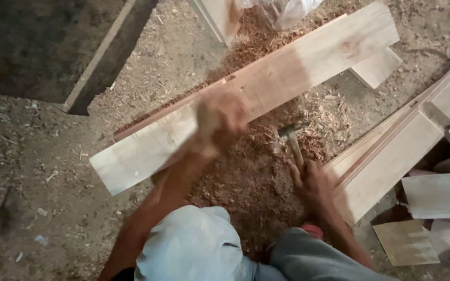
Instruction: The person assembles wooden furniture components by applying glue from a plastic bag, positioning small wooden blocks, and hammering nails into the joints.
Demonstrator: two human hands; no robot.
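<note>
The long pale plank (246, 99) lies slanted across the sawdust-covered ground (53, 171), and everything else is placed from it. Its far end rests over a short offcut block (376, 66); a darker strip runs along its far edge. The left hand (220, 122) is over the middle of the plank, blurred, so I cannot tell whether it presses flat or grips the near edge. The right hand (313, 184) is on the near side of the plank, closed around the wooden handle of a claw hammer (291, 139), whose metal head points toward the plank and sits just short of its near edge.

To strike well here, I judge the left hand should pin the plank firmly and stay clear of the spot the hammer head meets, and the grip on the handle looks rather close to the head, so a hold further back would give more swing.

Right of the plank lies a moulded, framed timber piece (391, 156), near the right hand and likely to crowd the elbow. Beyond that are several small flat offcuts (436, 195). Between plank and knees spreads a reddish heap of wood shavings (256, 171). Past the plank's far side sits crumpled clear plastic (282, 10), and to its left a dark raised board edge (105, 57).
</note>
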